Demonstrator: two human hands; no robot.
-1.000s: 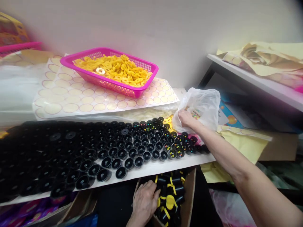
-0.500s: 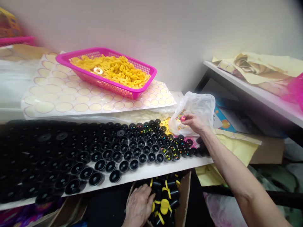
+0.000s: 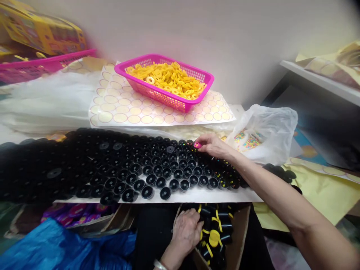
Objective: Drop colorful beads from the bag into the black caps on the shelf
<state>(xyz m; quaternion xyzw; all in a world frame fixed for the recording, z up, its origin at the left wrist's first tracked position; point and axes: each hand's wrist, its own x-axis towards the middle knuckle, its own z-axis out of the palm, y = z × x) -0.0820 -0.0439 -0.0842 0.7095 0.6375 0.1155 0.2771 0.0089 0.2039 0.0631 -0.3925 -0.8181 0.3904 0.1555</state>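
Note:
My right hand [image 3: 213,145] pinches a small pink cup [image 3: 197,144] between thumb and fingertips. It holds the cup just above the back rows of round black cups [image 3: 184,185], which stand open side up on the white table. Several of them near this hand have colourful beads inside. Below the table edge, my left hand [image 3: 187,228] rests over the left side of a cardboard box [image 3: 240,234], its fingers loosely bent, thumb apart. Inside the box lie black containers with yellow caps [image 3: 214,238]. A clear plastic bag [image 3: 275,127] of colourful beads [image 3: 251,141] sits behind my right forearm.
At the back, a pink basket [image 3: 165,93] of yellow ring-shaped pieces stands on sheets of oval stickers [image 3: 135,119]. Yellow sheets [image 3: 323,191] hang at the right, below a white shelf [image 3: 323,80]. Blue plastic [image 3: 64,245] and a carton of purple packets [image 3: 75,213] lie lower left.
My right hand has moved left with the pink cup, from the bead bag to the black cups. The view has turned left. My left hand stays at the box.

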